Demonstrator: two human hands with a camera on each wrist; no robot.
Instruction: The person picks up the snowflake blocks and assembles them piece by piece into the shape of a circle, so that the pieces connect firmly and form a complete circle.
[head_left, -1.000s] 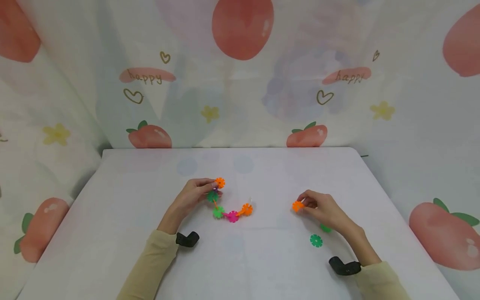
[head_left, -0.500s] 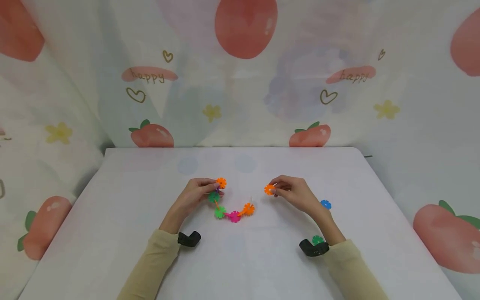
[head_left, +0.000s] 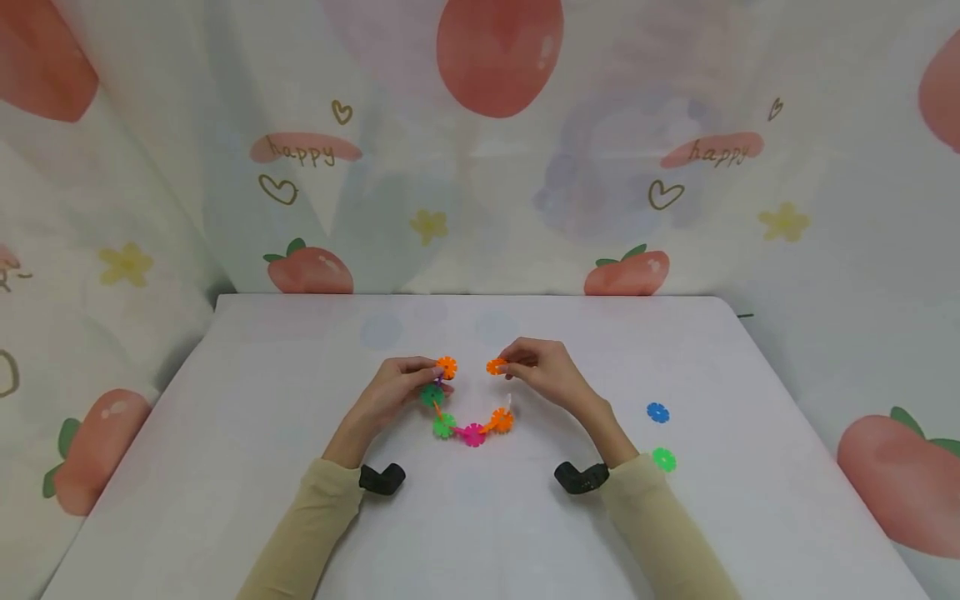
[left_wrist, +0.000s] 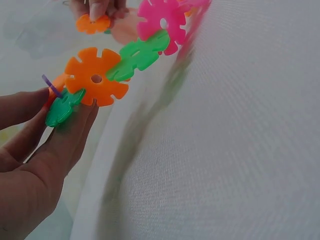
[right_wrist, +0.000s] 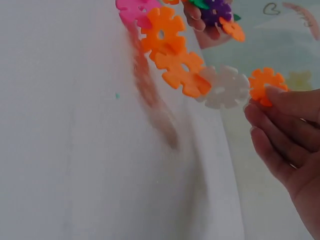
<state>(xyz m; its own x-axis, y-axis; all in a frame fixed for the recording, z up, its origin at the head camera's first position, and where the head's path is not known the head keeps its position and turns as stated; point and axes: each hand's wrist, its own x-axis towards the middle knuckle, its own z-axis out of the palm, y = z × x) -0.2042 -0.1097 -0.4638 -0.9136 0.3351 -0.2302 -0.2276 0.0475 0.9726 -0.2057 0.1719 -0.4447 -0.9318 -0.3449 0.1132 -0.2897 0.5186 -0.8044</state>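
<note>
My left hand pinches one end of a curved chain of notched plastic snowflake discs, near an orange disc. From there the chain runs through purple, dark green, orange, light green and pink pieces. Two orange discs and a white disc form its other end. Between thumb and fingers, my right hand pinches a single orange disc. In the head view that disc is above the white end, a short gap right of the left hand's orange piece. In the right wrist view it overlaps the white disc's edge.
On the white table, a blue disc and a light green disc lie beyond the right forearm. A printed cloth hangs behind the table. Black wrist devices sit at both wrists.
My right hand has moved left with the orange disc, from the table's right side to close by the chain. The left hand stays nearly in place. The blue disc has come into view.
</note>
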